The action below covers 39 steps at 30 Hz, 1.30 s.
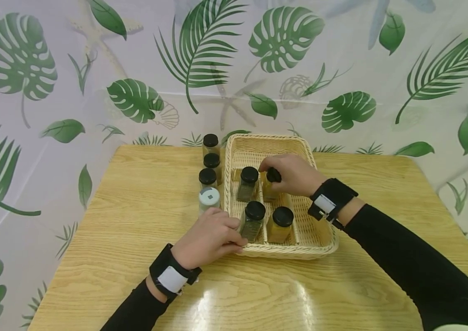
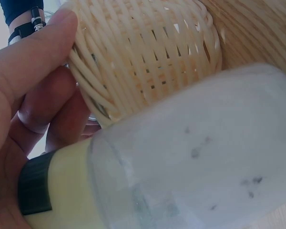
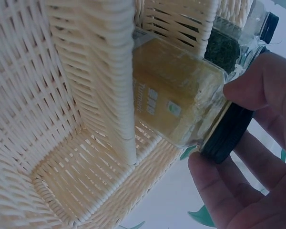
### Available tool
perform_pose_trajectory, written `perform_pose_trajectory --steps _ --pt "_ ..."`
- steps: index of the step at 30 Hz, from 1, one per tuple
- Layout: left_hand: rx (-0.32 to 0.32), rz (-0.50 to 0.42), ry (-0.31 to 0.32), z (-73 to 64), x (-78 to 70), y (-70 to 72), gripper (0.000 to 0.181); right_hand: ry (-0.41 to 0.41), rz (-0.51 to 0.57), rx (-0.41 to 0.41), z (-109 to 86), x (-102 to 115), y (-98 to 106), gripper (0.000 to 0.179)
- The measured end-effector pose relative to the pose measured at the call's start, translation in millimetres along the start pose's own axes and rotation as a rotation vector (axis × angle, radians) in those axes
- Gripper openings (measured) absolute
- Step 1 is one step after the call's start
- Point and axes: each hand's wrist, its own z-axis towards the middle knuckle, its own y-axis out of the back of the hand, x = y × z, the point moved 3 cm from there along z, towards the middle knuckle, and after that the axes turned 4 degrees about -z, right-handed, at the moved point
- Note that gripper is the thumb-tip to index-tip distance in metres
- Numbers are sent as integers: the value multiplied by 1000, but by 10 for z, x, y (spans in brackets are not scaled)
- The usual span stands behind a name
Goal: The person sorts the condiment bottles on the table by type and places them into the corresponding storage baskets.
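My right hand [image 1: 297, 175] pinches the black cap of a turmeric jar [image 3: 174, 93], a clear jar of yellow powder. The jar is upright in the middle row of a divided wicker basket [image 1: 289, 251], beside a woven divider [image 3: 117, 86]. At the basket's front left corner, my left hand [image 1: 213, 235] grips the rim between thumb and fingers. Also in the basket are a jar of dark green herbs [image 1: 248, 185], a second green jar [image 1: 252, 225] in front and a yellow-orange jar [image 1: 280, 226]. A white-filled jar [image 2: 195, 152] stands outside, close by my left hand.
Three black-capped jars [image 1: 208, 177] stand in a line behind the white-filled one, along the basket's left side. The wooden table [image 1: 134, 197] extends to both sides. Behind it hangs a leaf-print cloth [image 1: 291, 105].
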Motion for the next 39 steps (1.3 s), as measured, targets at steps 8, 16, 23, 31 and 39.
perform_pose_trajectory --steps 8,16,23,31,39 --pt "0 -11 4 4 -8 15 10 -8 -7 -10 -3 -2 -12 39" --pt "-6 -7 5 4 -8 26 11 -5 -10 -11 -2 8 -9 39" --pt "-13 -8 -4 2 -19 28 11 -31 -7 5 -10 -6 -38 41" --pt "-3 2 1 1 -6 9 11 -61 -18 5 -9 3 -51 48" --pt "-4 -2 1 -7 -8 7 11 -83 -4 -3 -48 21 -50 47"
